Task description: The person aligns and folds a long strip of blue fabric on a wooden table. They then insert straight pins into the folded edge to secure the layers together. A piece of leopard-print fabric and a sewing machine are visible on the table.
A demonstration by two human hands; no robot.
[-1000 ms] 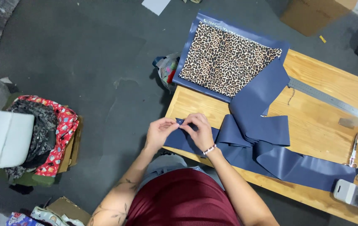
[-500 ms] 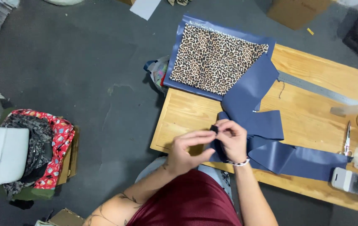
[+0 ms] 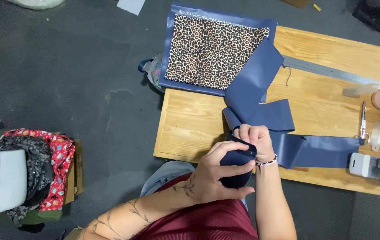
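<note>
1. Head view: the left hand (image 3: 216, 175) was closed around a folded end of the navy strip (image 3: 261, 115) at the near edge of the wooden table (image 3: 190, 129).
2. The right hand (image 3: 254, 140) pinched the same fold from above, touching the left.
3. The strip ran right toward the sewing machine (image 3: 376, 166); bare tabletop lay left of the hands.
4. The leopard-print panel (image 3: 210, 49) overhung the far-left corner.

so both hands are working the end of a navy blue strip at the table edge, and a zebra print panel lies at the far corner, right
Not quite: the panel at the far corner is leopard print, not zebra, as the head view shows. The rest holds: the left hand and right hand work the end of the navy blue strip at the edge of the table.
</note>
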